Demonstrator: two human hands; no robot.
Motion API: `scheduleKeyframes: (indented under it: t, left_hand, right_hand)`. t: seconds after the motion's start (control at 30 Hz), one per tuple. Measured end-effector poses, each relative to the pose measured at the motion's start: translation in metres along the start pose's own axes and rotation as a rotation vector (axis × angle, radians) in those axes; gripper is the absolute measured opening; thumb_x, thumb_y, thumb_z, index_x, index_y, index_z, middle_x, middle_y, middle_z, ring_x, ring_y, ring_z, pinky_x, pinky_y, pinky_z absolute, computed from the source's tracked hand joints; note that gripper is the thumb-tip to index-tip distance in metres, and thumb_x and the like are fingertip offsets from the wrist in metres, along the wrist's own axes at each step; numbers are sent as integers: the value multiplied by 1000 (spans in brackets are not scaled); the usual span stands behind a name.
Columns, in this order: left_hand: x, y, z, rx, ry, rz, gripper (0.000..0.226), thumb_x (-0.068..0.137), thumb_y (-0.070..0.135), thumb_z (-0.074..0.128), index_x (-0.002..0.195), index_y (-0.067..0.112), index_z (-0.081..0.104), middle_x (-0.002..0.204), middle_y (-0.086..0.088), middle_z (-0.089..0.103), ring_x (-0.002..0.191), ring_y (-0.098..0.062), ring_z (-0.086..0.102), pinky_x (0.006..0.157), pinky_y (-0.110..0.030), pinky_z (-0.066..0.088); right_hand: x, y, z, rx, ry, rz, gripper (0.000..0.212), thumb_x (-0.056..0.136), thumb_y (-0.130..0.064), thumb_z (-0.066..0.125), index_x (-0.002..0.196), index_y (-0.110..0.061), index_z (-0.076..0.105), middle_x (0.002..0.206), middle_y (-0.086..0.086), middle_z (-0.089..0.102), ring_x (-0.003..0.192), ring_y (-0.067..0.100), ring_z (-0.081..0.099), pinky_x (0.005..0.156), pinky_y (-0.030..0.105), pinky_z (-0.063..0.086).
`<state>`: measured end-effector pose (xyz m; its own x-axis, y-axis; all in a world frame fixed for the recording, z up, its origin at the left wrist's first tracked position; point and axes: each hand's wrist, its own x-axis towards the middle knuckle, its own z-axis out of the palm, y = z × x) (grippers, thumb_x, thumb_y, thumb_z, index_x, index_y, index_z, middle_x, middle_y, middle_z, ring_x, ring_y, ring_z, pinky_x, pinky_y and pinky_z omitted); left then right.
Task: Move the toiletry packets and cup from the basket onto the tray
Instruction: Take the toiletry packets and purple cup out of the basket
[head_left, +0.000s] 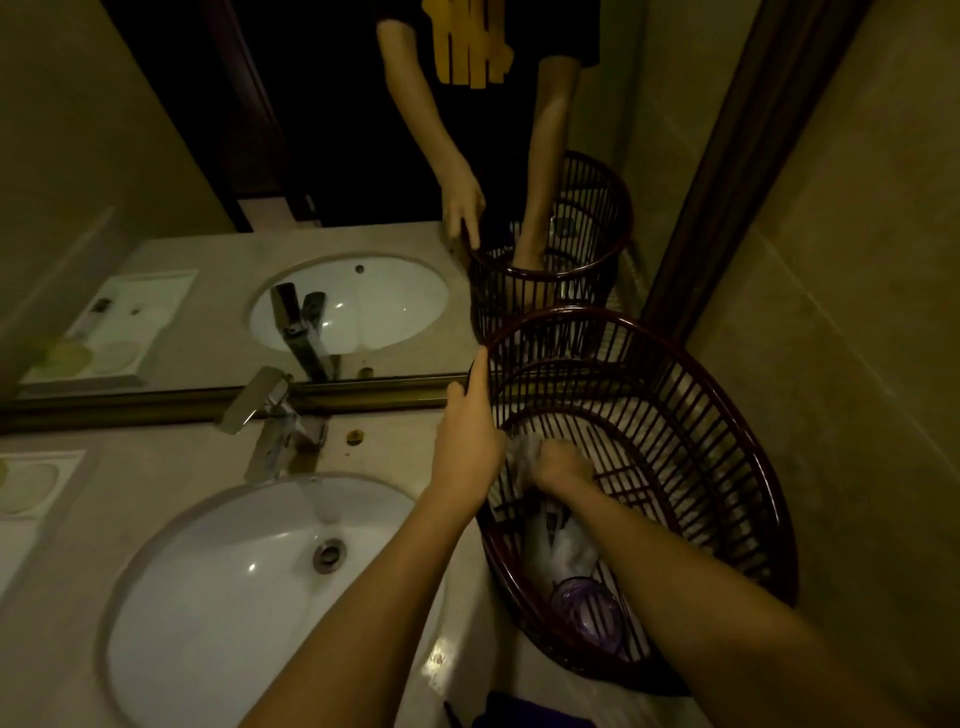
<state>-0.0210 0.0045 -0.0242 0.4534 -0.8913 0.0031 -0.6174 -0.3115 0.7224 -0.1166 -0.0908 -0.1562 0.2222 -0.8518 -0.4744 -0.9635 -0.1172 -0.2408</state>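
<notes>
A dark red slatted basket (727, 426) stands on the counter to the right of the sink. My left hand (465, 441) grips its left rim. My right hand (563, 465) is down inside the basket, its fingers closed on a pale crinkled toiletry packet (524, 449). More clear-wrapped packets (561, 540) lie under my right forearm. A clear purple-tinted cup (587, 613) lies on its side at the near end of the basket. A white tray (31, 483) sits at the far left of the counter.
The white sink (249, 597) with a chrome tap (275, 421) fills the counter's middle. A mirror behind it repeats the scene, with the person's arms and the basket. A tiled wall stands close on the right. A dark object (524, 714) lies at the counter's near edge.
</notes>
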Motion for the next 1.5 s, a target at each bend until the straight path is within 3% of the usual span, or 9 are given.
scheduleKeyframes:
  t: [0.2,0.33,0.53,0.67,0.9,1.0,1.13,1.3,1.5]
  left_hand:
    - [0,0,0,23,2,-8,99,86,-10,54,157,39,6,124,-19,48,80,-29,58,74,-50,57]
    - [0,2,-3,-19,-11,-22,86,93,2,55,158,37,11,127,-20,48,90,-34,59,80,-51,56]
    - [-5,21,-8,-244,160,188,61,98,34,57,153,21,32,142,-5,50,130,-17,48,106,-35,44]
    - [-13,32,-10,-775,-243,-137,60,96,24,63,151,22,38,116,3,65,102,-14,67,92,-37,57]
    - [-22,22,-14,-1165,-492,-221,40,95,-16,41,124,7,54,119,-32,64,103,-40,71,83,-45,62]
    - [-20,20,-14,-1270,-440,-270,47,94,-18,39,135,6,44,124,-33,62,109,-43,69,91,-56,57]
    - [-19,22,-14,-1215,-422,-262,63,92,-22,36,144,13,36,128,-29,60,110,-40,69,89,-58,58]
    - [-16,21,-12,-1215,-446,-259,74,86,-27,33,145,17,36,129,-29,58,109,-38,70,85,-56,60]
    - [-11,16,-9,-1291,-495,-288,87,75,-28,27,140,28,39,131,-29,58,112,-40,68,86,-58,59]
  right_hand:
    - [3,13,-39,309,-131,-26,19,92,-14,68,76,-7,62,78,13,63,74,25,64,79,40,59]
    - [-14,24,-85,552,-138,-97,36,89,-10,74,56,-11,61,46,1,60,43,10,57,47,23,49]
    - [-55,34,-147,916,-237,-277,12,89,-21,76,79,-16,81,76,1,77,63,5,68,57,18,52]
    - [-66,38,-166,1089,-273,-373,17,86,-23,80,97,-11,81,92,5,78,76,11,68,77,28,51]
    - [-58,24,-139,1044,-97,-260,33,97,-39,63,96,-10,80,84,4,76,70,11,67,61,23,49]
    - [-35,27,-106,483,-23,-198,23,99,-20,61,109,-3,73,101,13,73,93,24,69,79,37,55]
    - [-30,40,-53,-334,-348,-93,52,90,-26,73,138,-13,56,135,9,58,124,30,57,103,42,51]
    - [-33,63,-43,-348,-479,103,62,87,-14,76,142,-10,46,131,10,64,107,25,66,82,34,55]
    - [-36,56,-105,-100,-314,18,33,80,-13,75,111,-13,66,104,9,70,92,23,70,77,36,63]
